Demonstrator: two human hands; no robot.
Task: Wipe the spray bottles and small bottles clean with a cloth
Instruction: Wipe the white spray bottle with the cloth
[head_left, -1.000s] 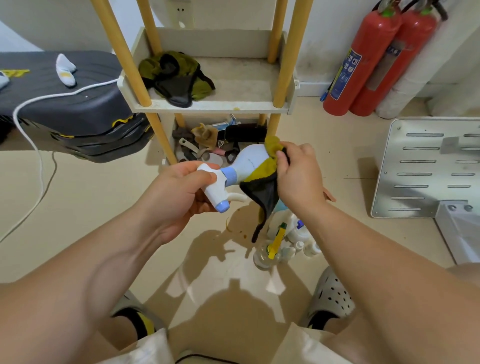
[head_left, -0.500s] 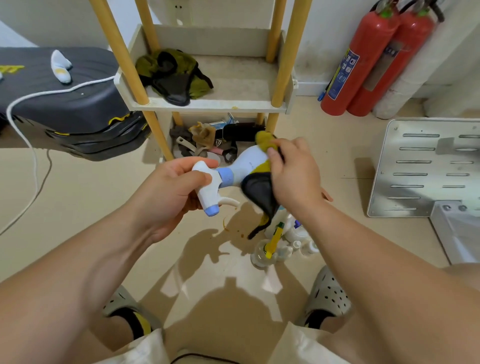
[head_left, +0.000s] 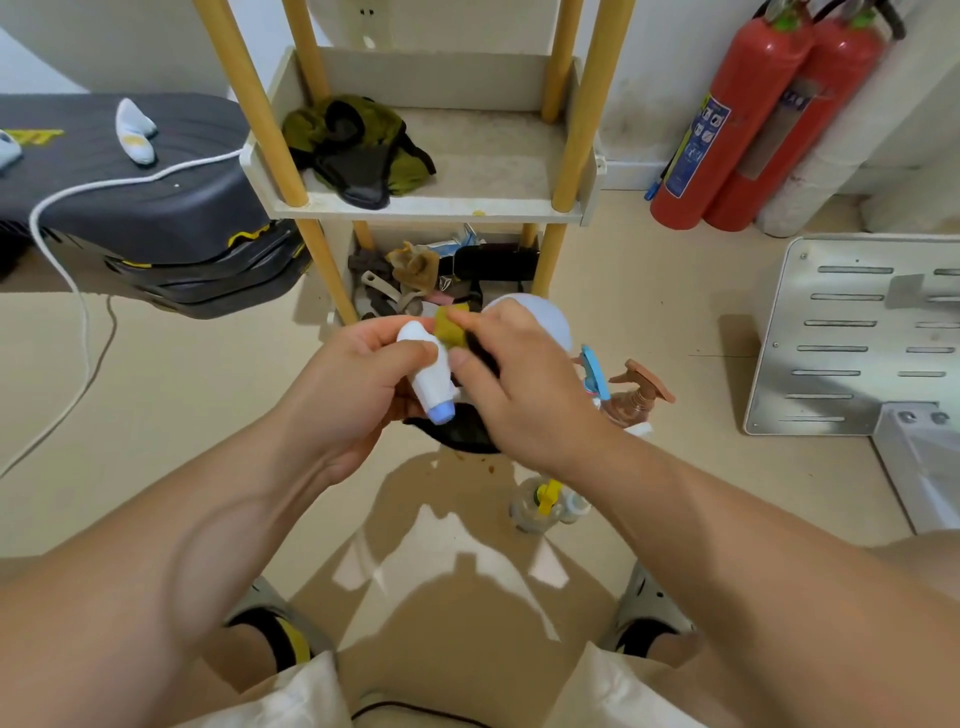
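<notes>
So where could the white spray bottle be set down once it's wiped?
Bare floor between the white cable and rack leg; upper shelf right of the spare cloth. Crowded: lower shelf, and bottles beside the right hand.

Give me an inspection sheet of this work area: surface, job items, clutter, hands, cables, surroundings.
Surface: beige floor, brown specks below the hands.
Job's things: white spray bottle held in the air; yellow-and-black cloth at its neck; brown spray bottle and yellow-trigger bottle sit on the floor.
Clutter: second cloth on the wooden shelf; jumbled odds and ends on its lower tier.
Hands: left hand grips the sprayer head; right hand pinches the cloth against the bottle.
Cables: white cable trails from the dark cases to the floor.
Surroundings: two red fire extinguishers by the wall; slotted metal panel at right.
</notes>
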